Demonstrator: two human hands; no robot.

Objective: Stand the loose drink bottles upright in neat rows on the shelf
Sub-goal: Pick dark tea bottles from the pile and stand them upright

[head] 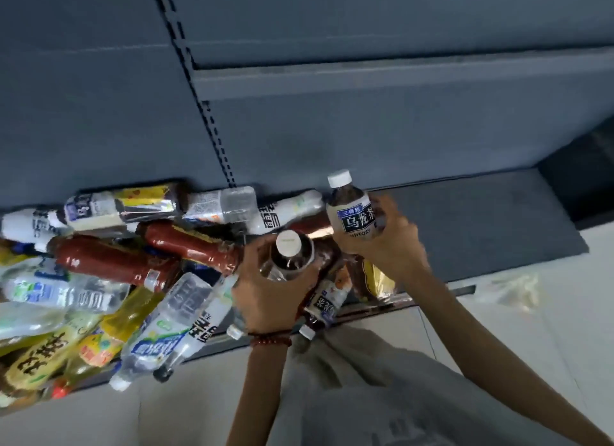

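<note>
My right hand (pixel 390 238) grips a tea bottle (pixel 350 209) with a white cap and a white-and-blue label, held upright above the bottom shelf. My left hand (pixel 269 289) grips a second dark tea bottle (pixel 291 251) just below its white cap, which points up at me. A heap of several loose bottles (pixel 109 279) lies on its side across the left half of the dark shelf (pixel 465 226): red-labelled, yellow, clear water and white-labelled ones. Another tea bottle (pixel 324 306) lies at the shelf's front edge between my arms.
The shelf's right half is bare dark board. A grey back panel with a slotted upright (pixel 212 120) rises behind, and an upper shelf (pixel 398 77) juts out above. Pale floor tiles (pixel 548 329) lie to the right. A crumpled clear wrapper (pixel 508 291) lies on them.
</note>
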